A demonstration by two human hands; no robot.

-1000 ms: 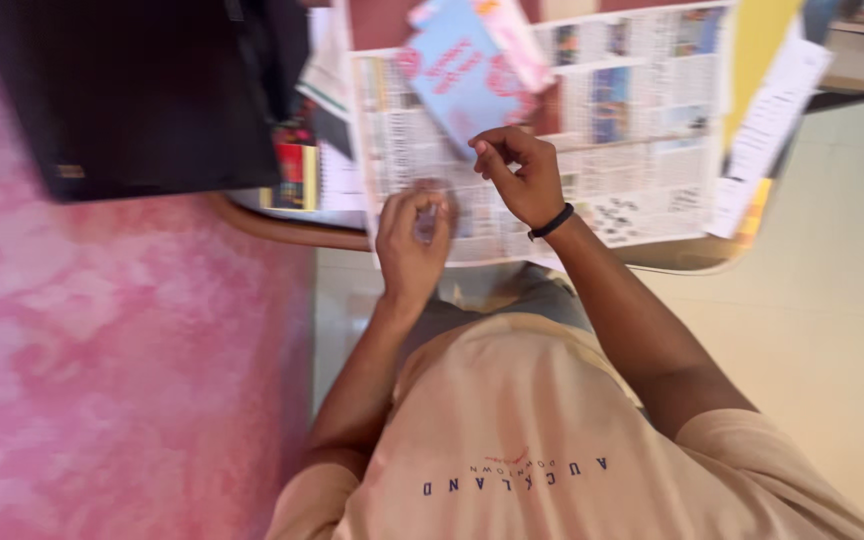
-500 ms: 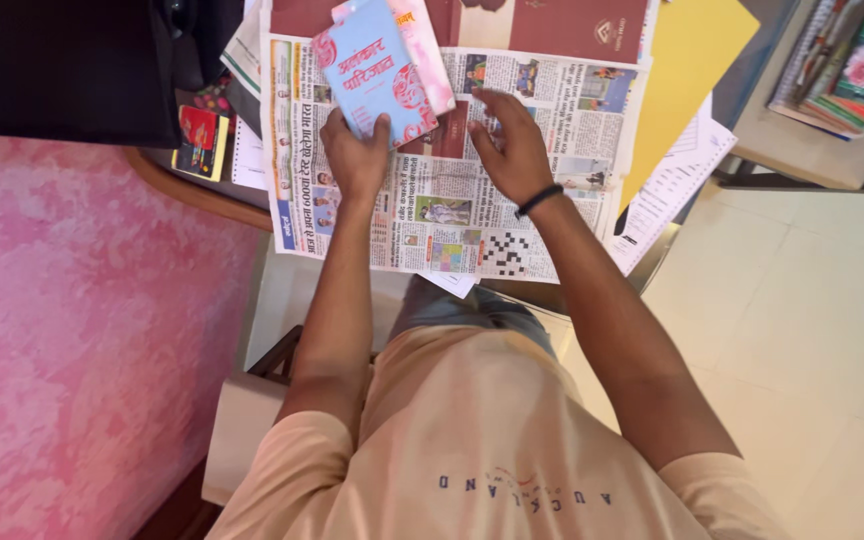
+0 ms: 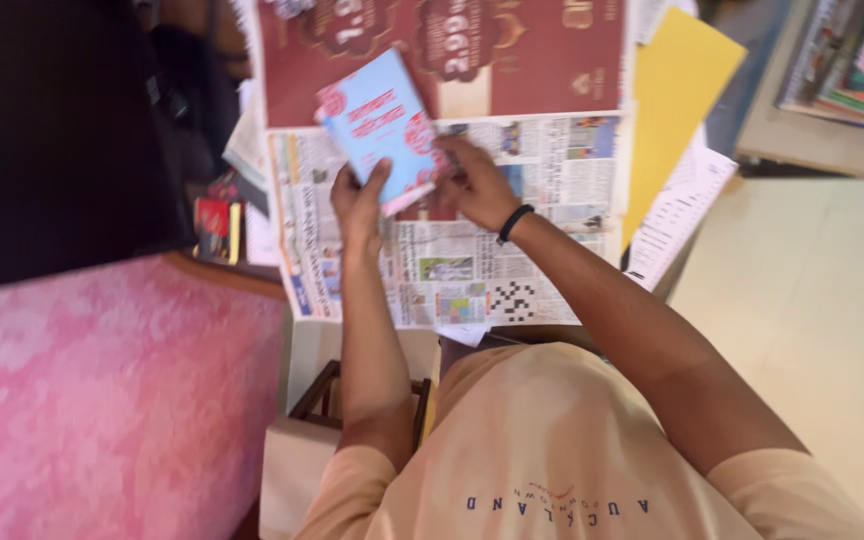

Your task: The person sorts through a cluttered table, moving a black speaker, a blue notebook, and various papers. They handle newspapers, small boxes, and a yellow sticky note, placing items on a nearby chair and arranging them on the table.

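Table (image 3: 742, 90): almost wholly covered. A newspaper (image 3: 472, 270) lies spread across it, its near edge overhanging the table's near edge above the person's lap. A yellow sheet (image 3: 674, 100) and a white printed sheet (image 3: 677, 215) lie at the right, the white one's corner hanging past the table edge. A dark bag (image 3: 52, 130) fills the left, with a small red and yellow item (image 3: 215, 222) just beside the newspaper's left edge.

Change noted: half a second ago the blue booklet (image 3: 380, 125) lay flat on the newspaper under the left hand (image 3: 360, 200), with the right hand (image 3: 474, 185) pressed open on the page beside it. Now the booklet is raised off the paper and tilted, both hands on it. Judgement: the booklet has gone from resting to being handled in the air.

Grip: left hand is closed on the booklet's lower left edge, thumb across the cover. Right hand pinches the lower right corner; its fingertips are blurred, so the exact hold cannot be told.

Room: open paper lies below and to the right of the hands. The left is tight against the bag. A stack of books (image 3: 852, 70) sits well apart at the far right.
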